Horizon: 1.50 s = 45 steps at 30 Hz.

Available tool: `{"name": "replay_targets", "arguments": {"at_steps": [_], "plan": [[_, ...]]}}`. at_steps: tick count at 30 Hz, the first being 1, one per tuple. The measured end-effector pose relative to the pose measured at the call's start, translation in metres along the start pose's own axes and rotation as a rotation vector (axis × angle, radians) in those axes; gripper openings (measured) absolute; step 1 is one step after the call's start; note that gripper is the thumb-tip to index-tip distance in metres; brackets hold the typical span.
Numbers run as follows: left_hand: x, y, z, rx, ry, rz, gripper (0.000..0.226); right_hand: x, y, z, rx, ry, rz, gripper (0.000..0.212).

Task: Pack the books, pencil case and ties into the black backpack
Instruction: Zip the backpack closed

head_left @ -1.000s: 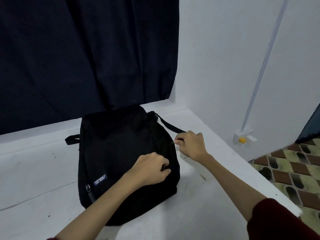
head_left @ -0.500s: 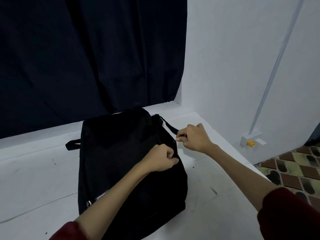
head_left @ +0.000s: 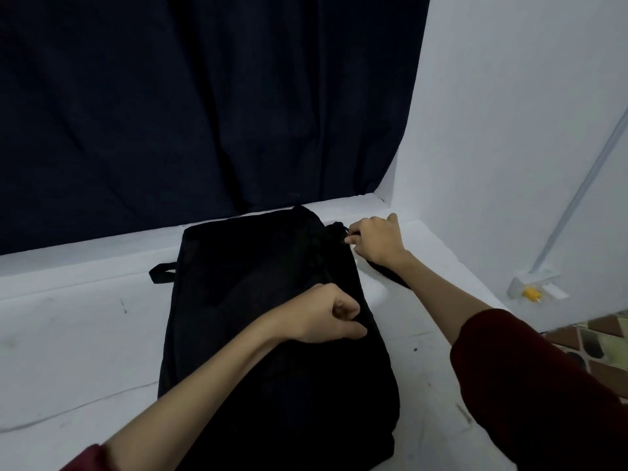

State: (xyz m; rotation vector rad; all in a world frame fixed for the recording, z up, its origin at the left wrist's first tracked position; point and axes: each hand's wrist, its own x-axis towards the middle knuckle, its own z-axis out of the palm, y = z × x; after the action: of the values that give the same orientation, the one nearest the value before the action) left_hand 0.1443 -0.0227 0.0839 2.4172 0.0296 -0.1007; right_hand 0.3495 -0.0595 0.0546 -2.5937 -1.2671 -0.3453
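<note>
Black backpack (head_left: 258,300) flat on our white table (head_left: 68,334), left hand (head_left: 326,317) pinching its fabric, right hand (head_left: 373,241) pinching, we think, the zipper pull.

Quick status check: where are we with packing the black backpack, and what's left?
Looks nearly done: no books, pencil case or ties lie on the white table, so they are presumably inside the black backpack, though its inside is hidden. In hand: the left hand pinches the bag's right edge while the right hand grips something small at the top corner, likely a zipper pull. Left: finishing that closure.
</note>
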Motion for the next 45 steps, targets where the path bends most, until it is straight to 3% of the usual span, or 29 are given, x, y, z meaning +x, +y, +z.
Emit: {"name": "replay_targets", "arguments": {"at_steps": [6,10,12,14,18,23,26,28,31,33,37,45], "plan": [[0.001,0.006,0.012,0.005,0.002,-0.017,0.049,-0.019,0.007,-0.001,0.086,-0.028,0.011,0.024],[-0.016,0.01,0.026,0.14,0.147,0.002,0.037,-0.07,0.007,-0.013,0.365,-0.044,-0.07,0.027],[-0.04,0.007,0.031,0.177,0.25,0.073,0.025,-0.106,0.007,-0.017,0.39,-0.018,-0.178,0.039],[-0.071,-0.004,0.031,0.373,0.397,0.176,0.02,-0.142,0.006,-0.018,0.398,0.034,-0.266,0.047],[-0.149,-0.049,0.038,0.405,0.618,0.111,0.033,-0.196,0.011,-0.001,0.457,0.057,-0.27,0.052],[-0.208,-0.083,0.063,0.495,0.471,-0.009,0.062,-0.225,0.013,0.024,0.308,0.307,-0.504,0.074],[-0.21,-0.083,0.07,0.648,0.558,0.083,0.04,-0.227,0.01,0.017,0.202,0.425,-0.561,0.053],[-0.208,-0.081,0.077,0.694,0.635,0.123,0.045,-0.225,0.005,0.01,0.086,0.458,-0.588,0.033],[-0.212,-0.076,0.091,0.723,0.784,0.088,0.046,-0.218,-0.008,0.005,0.114,0.462,-0.632,0.033],[-0.219,-0.069,0.094,0.691,0.915,0.058,0.035,-0.217,-0.019,0.004,0.236,0.476,-0.572,0.036],[-0.222,-0.037,0.054,0.53,1.191,0.075,0.01,-0.217,-0.052,-0.006,0.535,0.581,-0.279,0.042],[-0.244,0.012,-0.067,0.248,1.563,0.099,0.03,-0.164,-0.139,-0.096,0.933,0.827,-0.185,0.033]]}}
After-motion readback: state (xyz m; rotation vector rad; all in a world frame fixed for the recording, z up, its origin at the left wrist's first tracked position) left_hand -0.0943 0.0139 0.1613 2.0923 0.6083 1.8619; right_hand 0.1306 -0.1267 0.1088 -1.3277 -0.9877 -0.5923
